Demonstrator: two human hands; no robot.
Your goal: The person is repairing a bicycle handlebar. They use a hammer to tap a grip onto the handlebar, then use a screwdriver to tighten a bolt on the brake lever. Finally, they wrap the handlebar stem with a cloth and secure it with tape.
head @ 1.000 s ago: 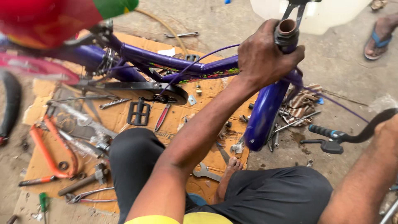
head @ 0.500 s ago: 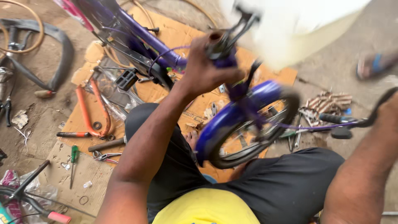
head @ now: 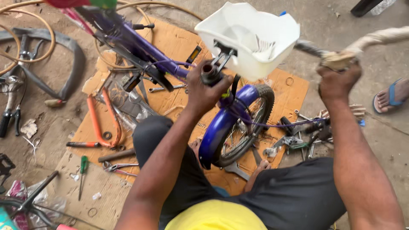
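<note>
A small purple bicycle [head: 140, 47] lies across brown cardboard [head: 170, 40] on the ground. My left hand [head: 203, 90] is closed around the top of its steering tube [head: 210, 70], just below a white plastic basket [head: 249, 36]. The front wheel [head: 245, 127] with its blue mudguard [head: 217, 127] hangs under that hand, above my lap. My right hand [head: 338, 81] grips a pale handlebar grip [head: 341, 57] at the right, arm stretched out. I am seated, in dark shorts and a yellow shirt.
Orange-handled cutters [head: 100, 123], a hammer [head: 115, 155], a green screwdriver [head: 83, 168] and spanners lie on the cardboard at the left. A black tyre [head: 70, 64] and a tan hose [head: 25, 38] rest at far left. Metal parts [head: 306, 132] are piled at right. Another person's sandalled foot [head: 392, 100] is at the right edge.
The bicycle's front end has swung up and turned, bringing the white basket and wheel into the centre. My right hand has risen from the lower right and now holds the handlebar grip.
</note>
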